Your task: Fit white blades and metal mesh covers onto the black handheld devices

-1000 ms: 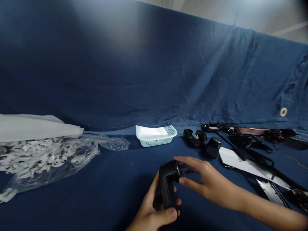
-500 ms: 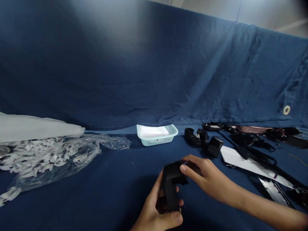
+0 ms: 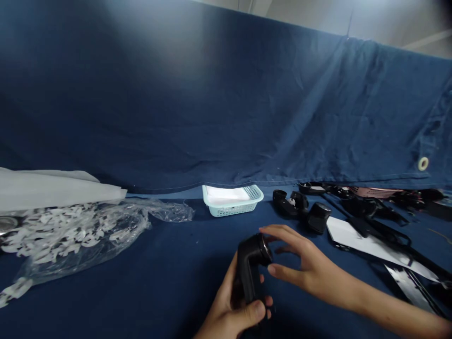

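**Black Device Held Upright Over Blue Cloth**

The left hand [image 3: 231, 308] was clenched around the lower stem of a black L-shaped plastic device [image 3: 250, 270], thumb wrapped across its front. It held the device upright just above the blue cloth-covered table [image 3: 141, 282], in the near middle of the view. The device's round head, rimmed with a shiny ring, pointed toward the right hand [image 3: 305, 269]. That hand was released, its fingers spread and curved around the head without closing on it (whether the index fingertip touched the rim could not be told).

Beyond the hands, a small pale green plastic basket [image 3: 256, 195] with a white lining sat against the bottom hem of a hanging dark blue fabric backdrop [image 3: 212, 117]. To its right lay a cluster of black plastic parts [image 3: 290, 205] and, just beside them, a black cylindrical cap [image 3: 318, 217]. A white paper sheet [image 3: 367, 242] lay near those, among long black pieces. Well apart on the left, a crumpled clear plastic bag of small white cut-outs [image 3: 70, 230] spread across the cloth.
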`<state>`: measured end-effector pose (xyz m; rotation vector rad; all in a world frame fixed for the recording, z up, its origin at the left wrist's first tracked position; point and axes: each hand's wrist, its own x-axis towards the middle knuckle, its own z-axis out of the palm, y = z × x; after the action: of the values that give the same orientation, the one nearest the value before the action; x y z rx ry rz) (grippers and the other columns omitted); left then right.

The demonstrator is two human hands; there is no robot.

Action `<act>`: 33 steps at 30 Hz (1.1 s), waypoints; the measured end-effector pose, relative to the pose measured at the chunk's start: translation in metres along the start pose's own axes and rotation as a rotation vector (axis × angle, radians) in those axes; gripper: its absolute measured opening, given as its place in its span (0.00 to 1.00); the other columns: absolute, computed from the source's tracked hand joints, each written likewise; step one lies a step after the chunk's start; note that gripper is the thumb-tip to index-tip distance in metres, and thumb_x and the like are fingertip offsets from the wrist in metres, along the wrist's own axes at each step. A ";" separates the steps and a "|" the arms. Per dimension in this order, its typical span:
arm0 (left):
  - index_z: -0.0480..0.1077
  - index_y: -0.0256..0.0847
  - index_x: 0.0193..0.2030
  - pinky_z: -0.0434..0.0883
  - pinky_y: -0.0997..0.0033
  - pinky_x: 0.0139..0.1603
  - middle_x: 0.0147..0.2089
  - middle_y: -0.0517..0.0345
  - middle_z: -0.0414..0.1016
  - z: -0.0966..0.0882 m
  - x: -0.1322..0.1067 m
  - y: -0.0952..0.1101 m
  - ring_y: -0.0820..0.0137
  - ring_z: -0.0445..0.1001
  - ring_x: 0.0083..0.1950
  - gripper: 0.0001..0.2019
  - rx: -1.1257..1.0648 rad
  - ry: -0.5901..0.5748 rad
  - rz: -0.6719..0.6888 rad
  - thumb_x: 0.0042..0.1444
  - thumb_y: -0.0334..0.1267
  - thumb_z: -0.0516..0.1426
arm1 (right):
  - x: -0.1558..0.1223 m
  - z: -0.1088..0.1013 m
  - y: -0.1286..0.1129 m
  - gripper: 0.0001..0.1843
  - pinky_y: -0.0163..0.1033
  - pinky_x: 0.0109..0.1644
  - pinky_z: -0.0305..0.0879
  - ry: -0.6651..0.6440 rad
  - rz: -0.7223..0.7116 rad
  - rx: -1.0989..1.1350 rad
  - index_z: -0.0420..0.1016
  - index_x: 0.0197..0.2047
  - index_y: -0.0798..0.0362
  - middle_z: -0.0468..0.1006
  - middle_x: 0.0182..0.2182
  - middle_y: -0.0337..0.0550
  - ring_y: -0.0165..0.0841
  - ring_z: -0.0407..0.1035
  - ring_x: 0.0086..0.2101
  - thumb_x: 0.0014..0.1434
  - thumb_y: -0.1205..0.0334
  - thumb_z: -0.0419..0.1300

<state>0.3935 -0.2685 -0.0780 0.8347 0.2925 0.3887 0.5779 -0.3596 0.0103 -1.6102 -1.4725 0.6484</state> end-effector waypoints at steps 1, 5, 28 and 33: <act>0.39 0.49 0.72 0.67 0.50 0.51 0.57 0.40 0.64 0.000 0.000 0.000 0.52 0.75 0.49 0.56 0.010 -0.002 0.007 0.43 0.40 0.71 | 0.002 0.001 0.001 0.27 0.44 0.57 0.68 -0.002 -0.008 -0.007 0.64 0.60 0.42 0.69 0.56 0.42 0.36 0.66 0.53 0.59 0.61 0.64; 0.41 0.49 0.71 0.66 0.50 0.52 0.58 0.40 0.64 0.000 0.000 -0.001 0.51 0.73 0.51 0.56 0.073 0.007 0.015 0.42 0.41 0.71 | 0.009 0.000 -0.001 0.17 0.44 0.44 0.72 0.004 0.143 -0.049 0.74 0.47 0.52 0.79 0.37 0.43 0.36 0.74 0.37 0.64 0.48 0.56; 0.44 0.49 0.70 0.70 0.54 0.47 0.57 0.41 0.65 -0.002 0.003 0.006 0.52 0.73 0.51 0.52 0.005 0.017 -0.054 0.44 0.40 0.71 | 0.014 0.007 0.008 0.24 0.47 0.48 0.70 0.016 -0.023 -0.343 0.60 0.64 0.42 0.71 0.51 0.46 0.38 0.71 0.43 0.66 0.50 0.52; 0.45 0.50 0.70 0.69 0.52 0.49 0.57 0.42 0.65 -0.002 0.004 0.004 0.51 0.72 0.52 0.51 0.029 0.049 -0.018 0.44 0.37 0.71 | 0.023 0.010 -0.001 0.28 0.49 0.42 0.71 -0.016 0.219 -0.228 0.56 0.65 0.46 0.75 0.31 0.41 0.37 0.73 0.32 0.68 0.42 0.40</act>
<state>0.3950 -0.2628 -0.0763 0.8508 0.3517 0.3892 0.5725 -0.3353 0.0098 -1.9664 -1.4340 0.6332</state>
